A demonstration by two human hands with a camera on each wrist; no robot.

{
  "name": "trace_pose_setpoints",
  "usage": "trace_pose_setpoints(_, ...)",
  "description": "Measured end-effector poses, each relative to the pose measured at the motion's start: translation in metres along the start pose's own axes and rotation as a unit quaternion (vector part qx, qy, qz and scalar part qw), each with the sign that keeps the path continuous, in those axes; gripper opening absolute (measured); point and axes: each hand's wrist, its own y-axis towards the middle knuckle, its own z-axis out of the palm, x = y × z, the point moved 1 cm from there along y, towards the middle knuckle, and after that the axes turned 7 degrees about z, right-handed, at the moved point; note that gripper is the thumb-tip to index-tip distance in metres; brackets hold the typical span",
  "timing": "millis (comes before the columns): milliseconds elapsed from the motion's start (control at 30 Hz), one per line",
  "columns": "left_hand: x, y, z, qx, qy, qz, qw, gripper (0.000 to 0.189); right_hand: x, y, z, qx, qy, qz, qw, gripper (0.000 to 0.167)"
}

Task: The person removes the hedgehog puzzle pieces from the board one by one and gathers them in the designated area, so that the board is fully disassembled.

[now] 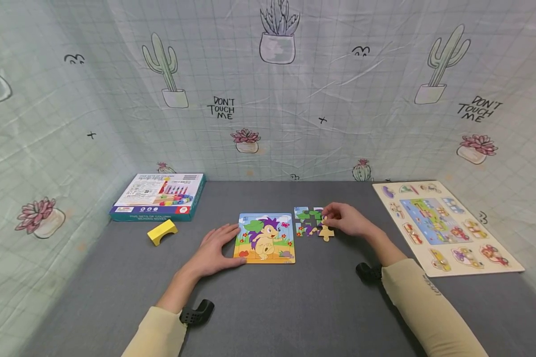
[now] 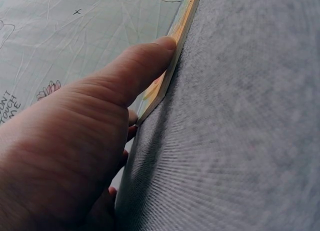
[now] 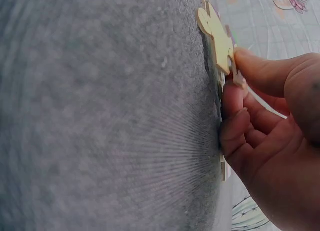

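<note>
A square hedgehog puzzle board (image 1: 265, 244) lies on the grey table, picture side up. My left hand (image 1: 214, 252) rests along its left side, fingers extended near the upper left edge. In the left wrist view the thumb (image 2: 150, 56) lies on the board's edge. To the right of the board, several loose jigsaw pieces (image 1: 301, 214) sit close together. Over their right end, my right hand (image 1: 349, 219) pinches a small puzzle piece (image 3: 239, 76) between thumb and index finger, its picture mostly hidden. A yellow piece (image 3: 219, 41) overlaps it in the right wrist view.
A boxed bead set (image 1: 156, 196) lies at the back left, with a yellow arch block (image 1: 163, 232) in front of it. On the right is a wooden peg puzzle board (image 1: 462, 260), beside the right forearm. A patterned cloth (image 1: 321, 148) hangs behind the table.
</note>
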Motion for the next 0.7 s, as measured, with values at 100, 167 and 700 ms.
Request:
trace_pose_setpoints(100,0.0001,0.0001,0.0004,-0.001,0.000,0.002,1.0000,0.088,0.0004,0.0000,0.0009,-0.008,-0.021,0.005,0.9997,0.017)
trace_pose_setpoints(167,0.0003,0.0002,0.0007,-0.002,0.000,0.003,1.0000,0.088,0.0010,0.0002,0.0011,-0.010,-0.033,0.006,0.9994,0.018)
trace_pose_setpoints(700,0.0002,0.0001,0.0011,-0.003,0.001,0.005,1.0000,0.086,0.0084,-0.0076,0.0019,0.006,-0.092,-0.010,0.9957,0.037)
